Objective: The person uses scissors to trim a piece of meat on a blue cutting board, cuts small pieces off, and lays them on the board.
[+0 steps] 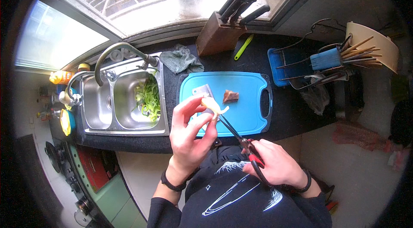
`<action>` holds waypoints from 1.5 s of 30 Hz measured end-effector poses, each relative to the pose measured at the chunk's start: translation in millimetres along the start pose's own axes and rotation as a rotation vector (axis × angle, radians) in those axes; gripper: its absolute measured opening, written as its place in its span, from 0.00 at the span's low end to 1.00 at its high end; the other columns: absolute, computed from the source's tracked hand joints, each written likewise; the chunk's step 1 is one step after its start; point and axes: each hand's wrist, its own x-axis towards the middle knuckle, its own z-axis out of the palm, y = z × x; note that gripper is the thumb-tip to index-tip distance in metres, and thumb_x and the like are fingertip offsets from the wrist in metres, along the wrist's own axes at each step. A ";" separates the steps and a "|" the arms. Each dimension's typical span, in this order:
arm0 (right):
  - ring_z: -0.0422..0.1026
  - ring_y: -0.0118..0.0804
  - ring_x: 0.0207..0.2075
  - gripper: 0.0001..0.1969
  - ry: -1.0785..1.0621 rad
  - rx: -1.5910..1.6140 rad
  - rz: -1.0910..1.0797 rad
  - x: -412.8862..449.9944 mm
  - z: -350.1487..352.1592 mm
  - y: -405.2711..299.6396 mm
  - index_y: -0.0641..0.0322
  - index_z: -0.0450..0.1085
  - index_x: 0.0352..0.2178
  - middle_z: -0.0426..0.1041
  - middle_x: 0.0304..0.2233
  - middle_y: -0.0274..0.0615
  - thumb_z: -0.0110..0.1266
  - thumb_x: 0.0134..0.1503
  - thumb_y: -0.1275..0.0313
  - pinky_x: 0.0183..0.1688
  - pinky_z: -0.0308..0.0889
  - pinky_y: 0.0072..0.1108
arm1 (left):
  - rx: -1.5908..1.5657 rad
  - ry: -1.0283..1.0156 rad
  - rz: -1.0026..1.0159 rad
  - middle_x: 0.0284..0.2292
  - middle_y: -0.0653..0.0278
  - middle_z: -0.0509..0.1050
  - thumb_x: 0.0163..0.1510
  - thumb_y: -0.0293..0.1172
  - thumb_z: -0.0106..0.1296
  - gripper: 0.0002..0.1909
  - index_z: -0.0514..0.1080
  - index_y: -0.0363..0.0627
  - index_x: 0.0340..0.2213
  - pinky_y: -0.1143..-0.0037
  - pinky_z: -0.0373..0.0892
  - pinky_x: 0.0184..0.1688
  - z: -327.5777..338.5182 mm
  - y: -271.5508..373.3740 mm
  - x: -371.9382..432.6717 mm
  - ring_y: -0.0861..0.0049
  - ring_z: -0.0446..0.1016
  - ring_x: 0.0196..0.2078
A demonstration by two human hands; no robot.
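Above the blue cutting board (251, 112), my left hand (193, 131) pinches a pale, yellowish piece of food (211, 103) between its fingers; what food it is, I cannot tell. My right hand (274, 163) grips kitchen scissors (246, 145) with black and red handles. Their blades point up to the left and end just below the pale piece. A cleaver (205, 90) lies on the board, partly hidden behind my left hand. To its right rests a brown chunk of food (230, 96), seemingly meat.
Green peelings (150, 99) lie in the right basin of the steel sink (166, 121). Behind the board are a crumpled cloth (182, 59), a knife block (214, 34) and a lime-green handled tool (244, 47). A blue rack (274, 66) with chopsticks (361, 52) stands at right.
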 end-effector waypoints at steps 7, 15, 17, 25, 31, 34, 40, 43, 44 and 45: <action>0.71 0.52 0.34 0.29 -0.023 0.015 0.025 2.5 3.5 2.5 0.66 0.66 0.35 0.70 0.29 0.53 0.55 0.50 0.46 0.38 0.66 0.34 | -0.005 0.016 -0.035 0.47 0.47 0.65 0.44 0.15 0.56 0.12 0.72 0.35 0.35 0.69 0.72 0.45 -0.1 -1.6 5.5 0.60 0.73 0.45; 0.71 0.53 0.34 0.30 -0.029 0.010 0.034 8.2 6.0 -0.5 0.67 0.65 0.34 0.70 0.29 0.54 0.53 0.52 0.45 0.38 0.66 0.34 | 0.034 -0.003 -0.012 0.47 0.47 0.66 0.43 0.16 0.57 0.13 0.72 0.36 0.34 0.69 0.72 0.45 5.5 -2.0 -0.9 0.60 0.72 0.44; 0.71 0.53 0.34 0.30 -0.021 0.020 0.032 9.2 5.9 -1.3 0.67 0.65 0.34 0.70 0.29 0.55 0.53 0.52 0.44 0.38 0.66 0.34 | 0.037 -0.005 -0.011 0.47 0.47 0.66 0.43 0.16 0.57 0.13 0.72 0.37 0.34 0.69 0.72 0.44 5.9 -2.0 -1.3 0.60 0.72 0.45; 0.71 0.54 0.34 0.30 -0.003 0.017 0.017 12.7 9.0 4.0 0.67 0.66 0.32 0.71 0.30 0.55 0.53 0.52 0.44 0.38 0.66 0.35 | 0.041 -0.024 0.006 0.47 0.46 0.67 0.42 0.16 0.58 0.13 0.72 0.37 0.34 0.69 0.71 0.44 7.1 0.2 0.6 0.59 0.72 0.45; 0.71 0.55 0.34 0.28 -0.022 0.040 0.026 17.4 8.9 6.8 0.67 0.66 0.31 0.71 0.29 0.54 0.54 0.52 0.46 0.37 0.66 0.36 | 0.042 -0.043 -0.001 0.47 0.47 0.67 0.42 0.17 0.58 0.12 0.72 0.37 0.32 0.70 0.71 0.43 5.7 3.3 3.0 0.60 0.73 0.42; 0.71 0.55 0.34 0.27 -0.009 0.035 0.017 18.4 10.6 10.7 0.66 0.66 0.31 0.71 0.28 0.54 0.54 0.52 0.47 0.37 0.66 0.36 | 0.072 -0.079 0.010 0.48 0.47 0.68 0.42 0.17 0.57 0.12 0.72 0.37 0.32 0.69 0.71 0.44 1.8 4.9 6.2 0.59 0.73 0.42; 0.71 0.56 0.34 0.26 0.008 0.067 -0.038 20.7 15.2 17.2 0.65 0.65 0.32 0.71 0.28 0.53 0.54 0.53 0.48 0.37 0.66 0.37 | 0.054 -0.115 0.008 0.50 0.44 0.67 0.43 0.17 0.57 0.10 0.71 0.35 0.31 0.68 0.70 0.46 0.3 4.5 10.3 0.55 0.72 0.46; 0.71 0.57 0.34 0.26 0.005 0.067 -0.042 21.4 16.9 18.4 0.65 0.64 0.33 0.71 0.28 0.54 0.53 0.54 0.47 0.37 0.65 0.37 | 0.079 -0.107 0.029 0.50 0.44 0.68 0.43 0.17 0.57 0.10 0.72 0.35 0.31 0.67 0.69 0.47 1.0 4.0 10.6 0.55 0.71 0.48; 0.71 0.57 0.35 0.26 0.004 0.072 -0.047 21.4 17.3 18.5 0.65 0.64 0.33 0.71 0.29 0.54 0.52 0.54 0.47 0.37 0.65 0.38 | 0.078 -0.106 0.029 0.50 0.44 0.68 0.43 0.17 0.57 0.10 0.72 0.35 0.31 0.67 0.69 0.47 0.7 4.3 10.4 0.55 0.71 0.48; 0.71 0.57 0.35 0.26 0.003 0.072 -0.045 21.9 17.6 18.7 0.65 0.64 0.33 0.71 0.29 0.54 0.52 0.54 0.47 0.37 0.65 0.38 | 0.110 -0.118 0.026 0.51 0.44 0.67 0.43 0.17 0.57 0.10 0.72 0.35 0.31 0.67 0.69 0.47 0.2 4.5 10.0 0.55 0.70 0.48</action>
